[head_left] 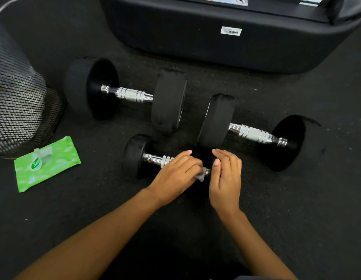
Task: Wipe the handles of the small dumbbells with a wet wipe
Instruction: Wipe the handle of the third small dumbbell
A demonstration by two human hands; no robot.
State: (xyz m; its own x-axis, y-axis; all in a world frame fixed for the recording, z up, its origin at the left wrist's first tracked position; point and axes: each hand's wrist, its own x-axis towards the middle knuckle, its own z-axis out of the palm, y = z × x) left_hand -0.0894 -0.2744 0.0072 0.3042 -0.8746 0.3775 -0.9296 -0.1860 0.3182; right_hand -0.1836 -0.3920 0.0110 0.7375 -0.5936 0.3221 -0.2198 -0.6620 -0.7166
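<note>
Your left hand (pixel 175 174) curls its fingers round the wet wipe (pixel 200 177), pressing it on the chrome handle (pixel 155 158) of the small dumbbell (pixel 135 156), which lies on the floor (pixel 297 199) nearest you; your right hand (pixel 226 178) sits at its dark right end, fingers together and slightly bent, though I cannot tell if they grip; the green wipe pack (pixel 54 166) lies to the left.
</note>
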